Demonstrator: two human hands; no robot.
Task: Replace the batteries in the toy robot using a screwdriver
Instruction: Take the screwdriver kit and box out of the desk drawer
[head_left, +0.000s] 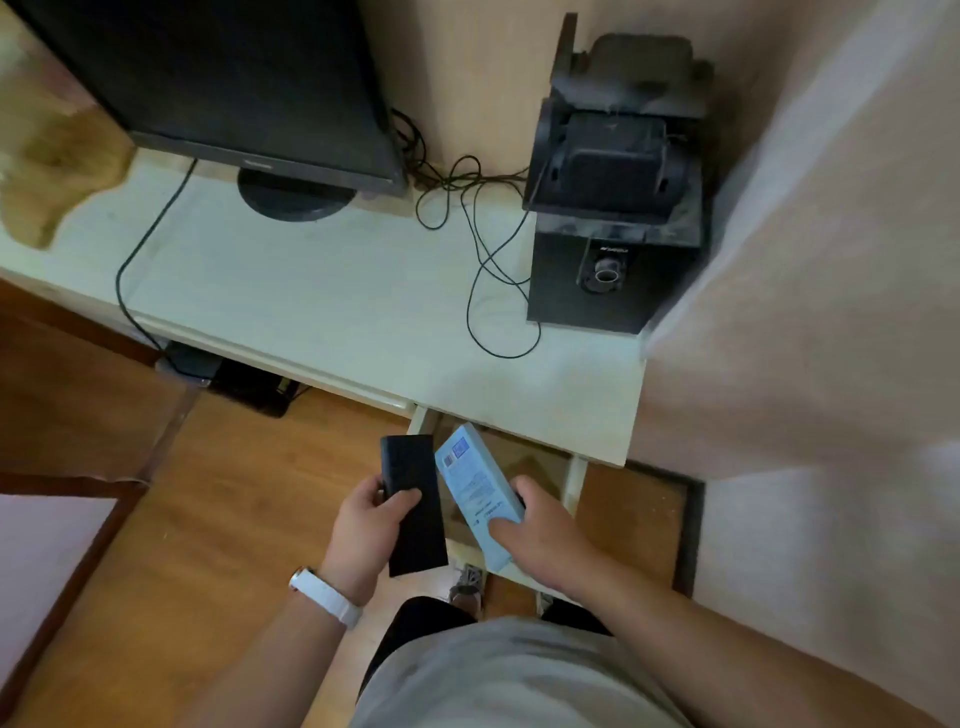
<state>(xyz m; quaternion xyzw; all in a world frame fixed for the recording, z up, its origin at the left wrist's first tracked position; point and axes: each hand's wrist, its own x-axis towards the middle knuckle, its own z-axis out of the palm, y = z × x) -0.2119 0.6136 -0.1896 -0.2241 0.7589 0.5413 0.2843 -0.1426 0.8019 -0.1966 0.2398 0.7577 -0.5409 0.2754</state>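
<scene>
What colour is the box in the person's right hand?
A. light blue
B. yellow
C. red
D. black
A: the right hand grips a light blue box with printed labels, while the left hand holds the black box.

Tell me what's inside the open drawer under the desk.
Only a bare brown bottom shows in the drawer. The right hand holds a light blue box over the front, hiding that part, and the desk top covers the back.
</scene>
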